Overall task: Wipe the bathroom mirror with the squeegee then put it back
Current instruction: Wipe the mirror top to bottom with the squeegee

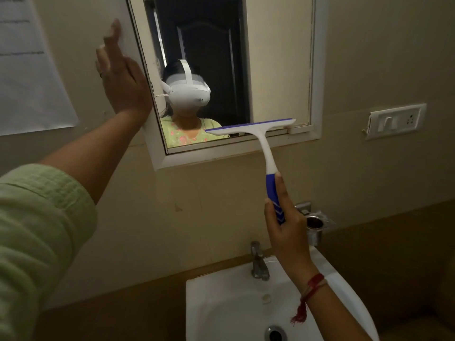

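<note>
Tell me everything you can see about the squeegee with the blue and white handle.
The T-shaped plastic squeegee has a wide white head with a thin blue rubber blade along its top edge. A white neck runs down into a blue grip with white chevron stripes. It stands nearly upright, leaning slightly left at the top. The head sits at the lower right part of the white-framed mirror, near the bottom frame. The right hand holds the blue grip, above the white sink.

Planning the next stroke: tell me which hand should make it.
Right. The right hand grips the squeegee, blade at the mirror's bottom edge; the left hand is open beside the frame.
</note>
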The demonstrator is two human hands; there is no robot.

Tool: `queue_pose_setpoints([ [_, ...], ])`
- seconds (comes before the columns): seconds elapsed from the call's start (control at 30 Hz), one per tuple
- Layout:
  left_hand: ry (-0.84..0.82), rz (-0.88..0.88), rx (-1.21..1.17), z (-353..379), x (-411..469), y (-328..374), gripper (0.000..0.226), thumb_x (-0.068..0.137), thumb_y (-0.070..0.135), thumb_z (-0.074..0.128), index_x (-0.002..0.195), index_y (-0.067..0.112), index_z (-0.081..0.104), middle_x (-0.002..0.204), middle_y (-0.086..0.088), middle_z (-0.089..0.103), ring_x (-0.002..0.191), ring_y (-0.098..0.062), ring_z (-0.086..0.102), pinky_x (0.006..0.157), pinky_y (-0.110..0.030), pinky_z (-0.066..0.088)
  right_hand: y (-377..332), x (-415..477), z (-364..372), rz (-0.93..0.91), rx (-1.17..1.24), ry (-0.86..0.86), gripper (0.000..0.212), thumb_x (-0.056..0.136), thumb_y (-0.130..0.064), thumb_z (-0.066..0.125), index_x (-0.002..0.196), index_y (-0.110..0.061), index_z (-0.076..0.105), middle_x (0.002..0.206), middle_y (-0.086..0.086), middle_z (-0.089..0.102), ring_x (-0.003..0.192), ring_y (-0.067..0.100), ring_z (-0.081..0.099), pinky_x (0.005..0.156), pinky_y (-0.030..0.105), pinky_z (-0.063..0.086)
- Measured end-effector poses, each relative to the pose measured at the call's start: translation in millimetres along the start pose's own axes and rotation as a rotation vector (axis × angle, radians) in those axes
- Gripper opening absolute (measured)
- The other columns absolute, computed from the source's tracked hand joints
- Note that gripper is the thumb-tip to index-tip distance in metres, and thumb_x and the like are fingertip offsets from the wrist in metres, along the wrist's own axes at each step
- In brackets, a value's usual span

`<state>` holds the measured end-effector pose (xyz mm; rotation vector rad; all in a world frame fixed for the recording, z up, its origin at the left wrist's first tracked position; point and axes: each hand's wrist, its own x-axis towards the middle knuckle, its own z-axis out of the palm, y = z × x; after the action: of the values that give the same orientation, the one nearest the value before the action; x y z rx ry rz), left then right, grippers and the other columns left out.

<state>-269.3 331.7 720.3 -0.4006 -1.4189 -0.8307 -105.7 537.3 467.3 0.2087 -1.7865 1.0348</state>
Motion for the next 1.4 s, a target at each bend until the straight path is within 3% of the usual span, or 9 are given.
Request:
queue_pose_setpoints([
  [0.17,-0.007,0.015,0.036,-0.3,0.3,0.1,0.052,0.087,0.002,0.027,0.137,0.011,0.038,0.132,-0.007,0.050,0.109,-0.014,0.047,0.090,0.005,0.009,-2.0,-1.6,-4.9,0.013,0.034,-0.002,0.056,0.090,-0.041,0.039,0.140,-0.048,0.015,0.070,-0.007,0.046,0.058,0.010,0.049,0.051,0.013,0.045],
  [0.43,-0.009,0.003,0.047,1.7,1.7,-2.3,0.052,0.087,0.005,0.027,0.138,0.015,0.037,0.132,-0.007,0.051,0.113,-0.026,0.047,0.089,0.005,0.006,-11.3,-0.9,-12.1,0.080,0.083,-0.048,0.056,0.088,-0.041,0.040,0.139,-0.044,0.019,0.074,-0.006,0.048,0.056,0.005,0.050,0.051,0.012,0.046],
  [0.53,-0.001,-0.002,0.045,1.5,1.6,-2.6,0.053,0.087,0.006,0.027,0.138,0.017,0.038,0.129,-0.007,0.052,0.109,-0.025,0.048,0.096,-0.010,0.023,-16.3,0.2,-15.8,0.094,0.129,-0.063,0.055,0.088,-0.038,0.042,0.137,-0.047,0.020,0.075,-0.002,0.049,0.054,0.006,0.050,0.049,0.013,0.045],
  [0.73,-0.006,-0.005,0.022,-0.8,1.9,-0.9,0.056,0.084,0.006,0.028,0.137,0.018,0.039,0.127,-0.010,0.053,0.107,-0.026,0.047,0.097,-0.029,0.032,-26.7,6.6,-22.0,0.078,0.161,-0.007,0.053,0.088,-0.035,0.046,0.138,-0.042,0.027,0.081,-0.005,0.052,0.056,0.004,0.053,0.049,0.008,0.043],
  [0.93,-0.016,-0.005,0.017,-3.5,1.8,0.7,0.054,0.086,0.006,0.029,0.137,0.017,0.040,0.124,-0.013,0.054,0.105,-0.029,0.048,0.092,-0.030,0.033,-44.9,41.1,-29.9,-0.004,0.194,0.091,0.050,0.091,-0.029,0.045,0.138,-0.034,0.030,0.092,-0.026,0.055,0.054,0.006,0.053,0.047,0.011,0.046],
  [1.07,-0.013,-0.018,-0.004,-2.1,0.6,1.1,0.054,0.085,0.010,0.028,0.136,0.020,0.041,0.119,-0.015,0.055,0.104,-0.030,0.049,0.089,-0.032,0.037,-57.8,68.6,-36.8,-0.055,0.167,0.109,0.049,0.093,-0.029,0.044,0.140,-0.026,0.031,0.089,-0.019,0.056,0.050,0.005,0.050,0.045,0.013,0.045],
  [1.23,-0.024,-0.031,-0.006,-3.0,2.7,-0.5,0.053,0.086,0.012,0.026,0.137,0.021,0.040,0.116,-0.018,0.053,0.101,-0.029,0.048,0.087,-0.034,0.036,-72.2,109.5,-50.8,-0.135,0.133,0.096,0.047,0.096,-0.025,0.045,0.140,-0.026,0.031,0.098,0.004,0.055,0.052,0.005,0.050,0.049,0.011,0.044],
  [1.4,-0.048,-0.026,0.000,-7.2,1.8,2.9,0.053,0.087,0.006,0.031,0.138,0.019,0.039,0.113,-0.023,0.052,0.099,-0.035,0.047,0.088,-0.038,0.033,-82.5,160.8,-54.2,-0.187,0.088,0.150,0.046,0.095,-0.024,0.047,0.139,-0.023,0.034,0.095,0.010,0.055,0.053,0.005,0.046,0.049,0.014,0.042],
])
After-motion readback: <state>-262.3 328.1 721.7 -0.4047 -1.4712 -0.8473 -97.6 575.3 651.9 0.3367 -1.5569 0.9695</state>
